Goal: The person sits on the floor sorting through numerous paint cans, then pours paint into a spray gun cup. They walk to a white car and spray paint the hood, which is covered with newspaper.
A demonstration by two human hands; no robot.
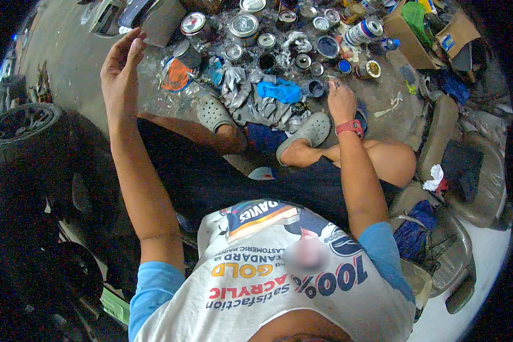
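My left hand is raised at the upper left, with fingers and thumb stretched out and nothing visible in them. Low over the floor, my right hand has its fingers closed at the side of a small cup of dark grey paint. The cup tilts a little, its mouth showing. Beside it lie a bright blue cloth or glove and a heap of grey, stained rags. An orange-topped round lid or disc lies on the floor, right of my left hand.
Several paint cans crowd the floor ahead. A cardboard box with a green bag stands at the far right, near a blue-capped bottle. A tyre is on the left; a car seat is on the right.
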